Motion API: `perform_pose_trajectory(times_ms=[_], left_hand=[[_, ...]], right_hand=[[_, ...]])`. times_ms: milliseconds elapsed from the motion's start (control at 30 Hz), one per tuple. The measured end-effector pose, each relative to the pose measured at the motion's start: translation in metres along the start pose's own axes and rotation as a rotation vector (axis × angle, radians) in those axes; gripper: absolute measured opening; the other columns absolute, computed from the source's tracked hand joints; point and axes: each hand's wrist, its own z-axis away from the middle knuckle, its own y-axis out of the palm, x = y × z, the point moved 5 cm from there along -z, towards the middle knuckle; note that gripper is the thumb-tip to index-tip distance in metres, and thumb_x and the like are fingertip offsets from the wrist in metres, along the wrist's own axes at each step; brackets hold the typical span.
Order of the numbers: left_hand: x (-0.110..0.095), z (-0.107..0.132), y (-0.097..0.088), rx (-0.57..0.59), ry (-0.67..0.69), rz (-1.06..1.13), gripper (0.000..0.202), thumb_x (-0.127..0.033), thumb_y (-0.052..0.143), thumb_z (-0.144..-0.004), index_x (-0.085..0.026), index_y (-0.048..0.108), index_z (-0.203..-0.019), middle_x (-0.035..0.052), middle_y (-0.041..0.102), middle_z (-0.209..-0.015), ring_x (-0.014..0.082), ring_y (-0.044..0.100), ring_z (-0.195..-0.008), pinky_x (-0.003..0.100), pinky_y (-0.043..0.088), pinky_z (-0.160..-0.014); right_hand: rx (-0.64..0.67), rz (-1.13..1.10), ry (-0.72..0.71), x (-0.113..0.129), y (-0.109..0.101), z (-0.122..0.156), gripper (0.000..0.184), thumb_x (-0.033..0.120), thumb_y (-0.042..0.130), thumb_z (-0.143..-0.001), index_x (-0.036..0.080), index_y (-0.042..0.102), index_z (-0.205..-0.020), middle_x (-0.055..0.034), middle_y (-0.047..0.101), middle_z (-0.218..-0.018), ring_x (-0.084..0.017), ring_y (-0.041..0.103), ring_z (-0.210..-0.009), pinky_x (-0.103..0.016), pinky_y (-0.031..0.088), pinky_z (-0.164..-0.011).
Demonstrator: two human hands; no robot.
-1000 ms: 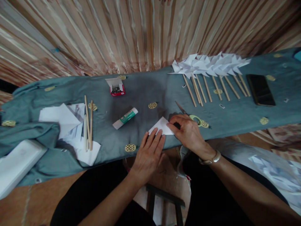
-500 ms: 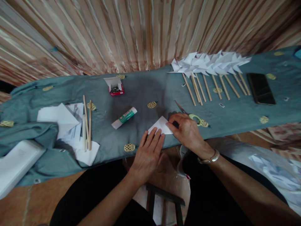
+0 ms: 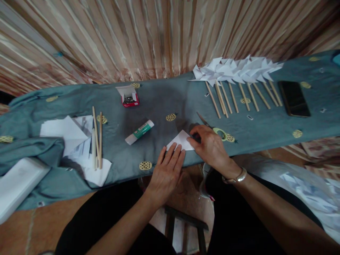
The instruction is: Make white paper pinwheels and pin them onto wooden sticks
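A small folded white paper triangle (image 3: 180, 140) lies near the front edge of the blue-grey cloth (image 3: 159, 102). My left hand (image 3: 168, 170) rests flat with fingers stretched out, its fingertips pressing the paper's near edge. My right hand (image 3: 209, 146) is curled, with its fingertips pressing the paper's right corner. Green-handled scissors (image 3: 216, 130) lie just behind my right hand.
A glue stick (image 3: 140, 131) lies left of the paper, and a red box of staples (image 3: 129, 97) sits behind it. Finished paper pinwheels on wooden sticks (image 3: 236, 79) line the back right beside a black phone (image 3: 294, 98). Loose sticks (image 3: 97, 140) and white sheets (image 3: 69, 134) lie at the left.
My right hand's fingers have slid slightly along the paper's right edge. Otherwise only the view has shifted a little.
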Motion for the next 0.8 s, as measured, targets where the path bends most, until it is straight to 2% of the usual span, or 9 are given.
perform_pose_trajectory(times_ms=[200,367,567,800], left_hand=[[0.0,0.0,0.003,0.007,-0.003,-0.002,0.053,-0.024,0.05,-0.091,-0.006,0.039,-0.139,0.0162,0.045,-0.146,0.0308,0.032,-0.141,0.053,0.029,-0.115],[0.0,0.0,0.003,0.009,-0.004,-0.015,0.052,-0.026,0.05,-0.091,-0.006,0.04,-0.138,0.0156,0.046,-0.146,0.0312,0.034,-0.14,0.053,0.03,-0.115],[-0.001,-0.001,0.003,0.028,-0.005,0.002,0.055,-0.026,0.054,-0.089,-0.007,0.04,-0.139,0.0177,0.043,-0.147,0.0325,0.033,-0.14,0.054,0.03,-0.114],[0.0,-0.002,0.0,0.026,-0.008,0.042,0.051,-0.028,0.053,-0.089,-0.009,0.045,-0.135,0.0187,0.042,-0.148,0.033,0.032,-0.141,0.055,0.028,-0.114]], right_hand=[[-0.04,-0.041,-0.096,0.008,-0.005,0.012,0.021,0.033,0.058,-0.087,0.015,0.06,-0.098,-0.0114,0.067,-0.098,-0.028,0.062,-0.091,-0.04,0.049,-0.084],[-0.061,-0.024,-0.131,0.008,-0.002,0.019,0.027,0.033,0.06,-0.086,0.013,0.059,-0.104,-0.0145,0.066,-0.106,-0.029,0.06,-0.1,-0.042,0.048,-0.091],[-0.051,-0.026,-0.13,0.007,0.001,0.021,0.037,0.038,0.061,-0.085,0.012,0.057,-0.11,-0.0169,0.064,-0.112,-0.031,0.057,-0.107,-0.046,0.047,-0.094],[-0.039,-0.004,-0.105,0.009,0.005,0.024,0.04,0.034,0.056,-0.086,0.012,0.054,-0.119,-0.0189,0.058,-0.126,-0.032,0.052,-0.117,-0.049,0.044,-0.099]])
